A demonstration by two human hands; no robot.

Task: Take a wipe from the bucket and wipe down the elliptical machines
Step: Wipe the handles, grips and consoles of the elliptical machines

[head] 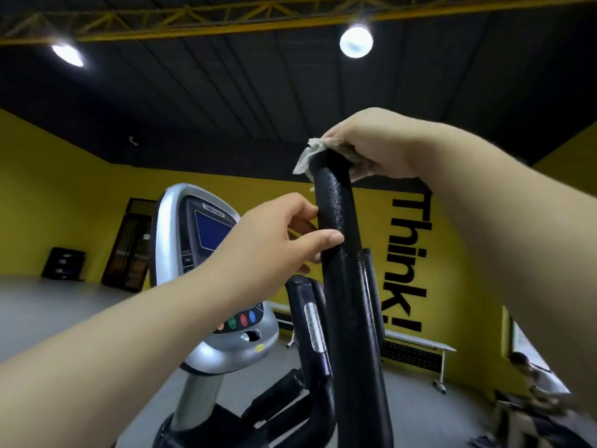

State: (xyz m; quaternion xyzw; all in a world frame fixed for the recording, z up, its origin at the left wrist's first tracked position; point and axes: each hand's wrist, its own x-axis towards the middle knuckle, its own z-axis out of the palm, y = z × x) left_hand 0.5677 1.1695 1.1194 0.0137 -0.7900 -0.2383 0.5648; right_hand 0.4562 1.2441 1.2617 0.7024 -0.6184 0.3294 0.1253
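Observation:
A black foam-covered handle bar (345,286) of the elliptical machine rises through the middle of the view. My right hand (374,147) sits over its top end and holds a crumpled white wipe (308,155) against it; a corner of the wipe hangs off to the left. Lower down, my left hand (274,240) grips the bar from the left, thumb across its front. The machine's silver console (206,270) with a blue screen stands behind my left hand. The bucket is out of view.
A shorter black handle with a metal sensor strip (315,328) stands just left of the bar. A white bench (416,344) runs along the yellow wall with black lettering. Grey floor opens to the left; a dark doorway (129,244) is at the back.

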